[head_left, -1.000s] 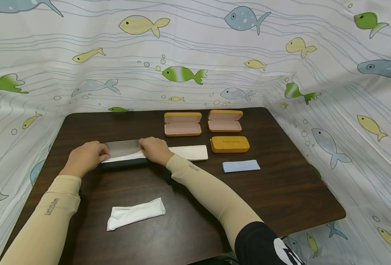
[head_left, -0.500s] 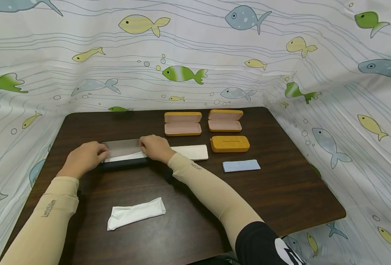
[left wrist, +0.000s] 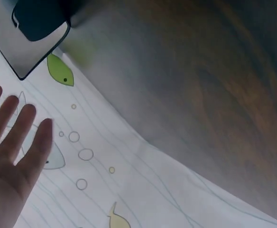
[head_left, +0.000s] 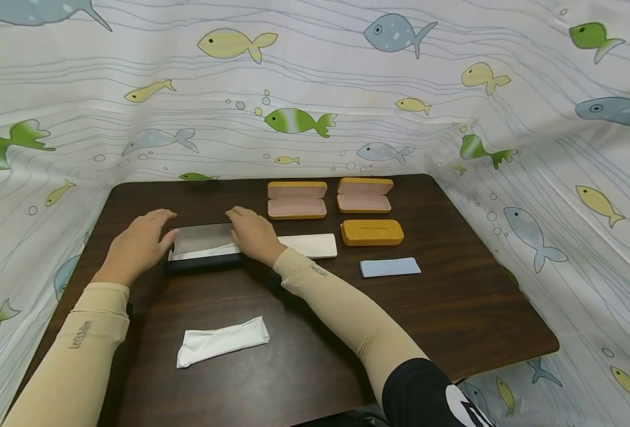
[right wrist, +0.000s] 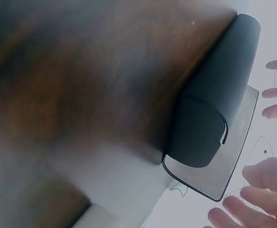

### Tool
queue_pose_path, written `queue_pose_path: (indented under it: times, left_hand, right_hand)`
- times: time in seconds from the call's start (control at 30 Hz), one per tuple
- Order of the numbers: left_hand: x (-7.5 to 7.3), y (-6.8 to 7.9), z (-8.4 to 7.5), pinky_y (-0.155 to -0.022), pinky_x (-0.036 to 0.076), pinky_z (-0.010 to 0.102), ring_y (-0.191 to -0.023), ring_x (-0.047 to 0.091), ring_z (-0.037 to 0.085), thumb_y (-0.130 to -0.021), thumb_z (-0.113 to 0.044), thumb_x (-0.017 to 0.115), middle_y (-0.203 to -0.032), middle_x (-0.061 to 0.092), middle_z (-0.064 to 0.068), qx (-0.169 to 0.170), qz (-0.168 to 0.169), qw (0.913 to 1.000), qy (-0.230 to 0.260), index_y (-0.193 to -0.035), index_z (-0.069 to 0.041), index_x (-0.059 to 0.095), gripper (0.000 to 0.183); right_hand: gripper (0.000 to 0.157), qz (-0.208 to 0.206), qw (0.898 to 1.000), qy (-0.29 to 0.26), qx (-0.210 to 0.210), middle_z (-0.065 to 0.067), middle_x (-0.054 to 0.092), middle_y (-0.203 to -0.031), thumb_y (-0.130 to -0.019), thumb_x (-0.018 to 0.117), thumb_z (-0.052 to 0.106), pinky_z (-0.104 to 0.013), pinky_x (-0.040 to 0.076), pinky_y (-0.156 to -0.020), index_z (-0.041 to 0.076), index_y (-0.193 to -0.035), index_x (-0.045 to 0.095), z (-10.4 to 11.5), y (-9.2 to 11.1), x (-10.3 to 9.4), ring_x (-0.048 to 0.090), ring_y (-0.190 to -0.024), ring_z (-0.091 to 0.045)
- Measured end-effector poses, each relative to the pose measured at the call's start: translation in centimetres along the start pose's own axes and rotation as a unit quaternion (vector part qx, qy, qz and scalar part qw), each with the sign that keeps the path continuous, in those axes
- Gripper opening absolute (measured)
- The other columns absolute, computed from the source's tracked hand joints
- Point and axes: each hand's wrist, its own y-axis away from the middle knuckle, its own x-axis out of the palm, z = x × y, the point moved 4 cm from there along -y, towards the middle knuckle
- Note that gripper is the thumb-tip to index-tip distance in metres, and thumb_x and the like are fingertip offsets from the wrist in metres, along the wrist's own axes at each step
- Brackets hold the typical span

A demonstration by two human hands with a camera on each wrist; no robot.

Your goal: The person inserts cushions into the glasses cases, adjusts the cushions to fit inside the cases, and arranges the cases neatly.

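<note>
A dark glasses case (head_left: 202, 264) lies open on the brown table, its grey-lined lid (head_left: 200, 237) raised at the back. White cloth (head_left: 208, 252) shows inside it. My left hand (head_left: 133, 246) is at the case's left end with fingers extended and thumb apart, holding nothing. At the right end is my right hand (head_left: 255, 237), fingers loosely extended behind the lid and nothing in its grasp; it hides part of the case. The right wrist view shows the case (right wrist: 214, 95) between table and fingers. In the left wrist view, the left fingers are spread below the case (left wrist: 41, 21).
A folded white cloth (head_left: 223, 342) lies nearer the front. Right of the case are a flat white piece (head_left: 309, 245) and a folded light-blue cloth (head_left: 389, 267). Two open yellow cases (head_left: 297, 207) (head_left: 364, 203) stand at the back, with a closed yellow case (head_left: 372, 232) before them.
Both hands have let go of the case's ends and the white cloth edge. Their fingers have straightened and lifted slightly towards the back. The case stays in place.
</note>
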Motion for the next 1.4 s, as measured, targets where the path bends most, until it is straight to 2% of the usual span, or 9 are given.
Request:
queue_pose_path:
  times: [0.1,0.2,0.33,0.57,0.73,0.97,1.03,1.2,1.4]
  left_hand:
    - [0.7,0.0,-0.2,-0.103,0.034,0.071,-0.133,0.040,0.056,-0.107,-0.033,0.052,-0.148,0.042,0.034,-0.003,0.062,0.9981,-0.002,-0.148,0.007,0.042,0.057]
    - [0.9,0.3,-0.3,-0.104,0.033,0.071,-0.133,0.041,0.056,-0.108,-0.038,0.049,-0.148,0.042,0.035,-0.010,0.088,0.9961,-0.001,-0.148,0.008,0.042,0.061]
    - [0.6,0.7,-0.7,-0.104,0.034,0.071,-0.132,0.042,0.057,-0.107,-0.037,0.051,-0.147,0.043,0.036,-0.010,0.085,0.9963,-0.003,-0.147,0.009,0.043,0.061]
    - [0.3,1.7,-0.7,-0.103,0.034,0.071,-0.131,0.043,0.057,-0.107,-0.038,0.051,-0.147,0.042,0.036,-0.011,0.090,0.9959,-0.005,-0.147,0.008,0.042,0.062]
    - [0.2,2.7,-0.9,-0.103,0.034,0.071,-0.131,0.042,0.057,-0.107,-0.037,0.052,-0.149,0.040,0.035,-0.004,0.089,0.9960,0.000,-0.149,0.006,0.040,0.061]
    - [0.6,4.8,-1.5,-0.104,0.033,0.071,-0.131,0.042,0.057,-0.106,-0.035,0.054,-0.149,0.040,0.035,0.014,0.084,0.9963,0.006,-0.149,0.006,0.041,0.061]
    - [0.9,5.7,-1.7,-0.103,0.034,0.070,-0.131,0.043,0.057,-0.106,-0.033,0.056,-0.148,0.042,0.035,0.020,0.086,0.9961,0.002,-0.148,0.007,0.043,0.060]
    - [1.7,7.7,-2.3,-0.101,0.037,0.070,-0.128,0.046,0.057,-0.102,-0.030,0.062,-0.151,0.038,0.034,0.029,0.116,0.9928,-0.003,-0.147,0.010,0.044,0.062]
    - [2.0,8.6,-2.9,-0.102,0.035,0.070,-0.131,0.042,0.058,-0.100,-0.026,0.063,-0.154,0.031,0.036,0.035,0.127,0.9913,0.004,-0.148,0.013,0.038,0.067]
  right_hand:
    - [0.046,0.039,0.999,0.001,-0.003,-0.002,0.055,-0.148,-0.104,0.058,0.024,-0.021,0.054,-0.084,0.010,-0.147,0.053,0.2,0.4,0.6,0.056,-0.131,-0.014]
    - [0.045,0.053,0.999,0.004,-0.007,-0.001,0.054,-0.149,-0.105,0.056,0.024,-0.021,0.054,-0.088,0.011,-0.148,0.053,0.4,0.7,0.8,0.054,-0.134,-0.013]
    - [0.045,0.056,0.998,0.006,-0.010,0.000,0.053,-0.150,-0.106,0.055,0.024,-0.020,0.053,-0.088,0.011,-0.149,0.052,0.6,1.1,0.5,0.051,-0.136,-0.012]
    - [0.046,0.057,0.998,-0.003,-0.021,-0.001,0.050,-0.152,-0.106,0.055,0.025,-0.019,0.053,-0.078,0.012,-0.150,0.050,1.0,1.6,0.6,0.051,-0.137,-0.013]
    - [0.046,0.064,0.998,-0.005,-0.023,-0.001,0.051,-0.152,-0.106,0.055,0.025,-0.023,0.052,-0.093,0.013,-0.150,0.050,1.1,2.4,0.0,0.051,-0.136,-0.013]
    - [0.044,0.061,0.997,0.022,-0.038,0.002,0.052,-0.151,-0.106,0.054,0.022,-0.025,0.049,-0.100,0.016,-0.150,0.051,1.6,4.3,-0.3,0.056,-0.131,-0.012]
    - [0.044,0.073,0.995,0.045,-0.051,0.003,0.051,-0.152,-0.107,0.053,0.022,-0.027,0.046,-0.105,0.017,-0.150,0.052,1.9,5.0,0.0,0.052,-0.135,-0.011]
    - [0.047,0.138,0.983,0.091,-0.078,0.002,0.039,-0.160,-0.108,0.046,0.023,-0.030,0.035,-0.115,0.016,-0.155,0.044,2.5,6.6,1.2,0.035,-0.147,-0.012]
    - [0.049,0.160,0.980,0.082,-0.081,0.002,0.033,-0.163,-0.109,0.045,0.024,-0.031,0.031,-0.118,0.017,-0.157,0.040,2.4,6.9,1.1,0.030,-0.149,-0.013]
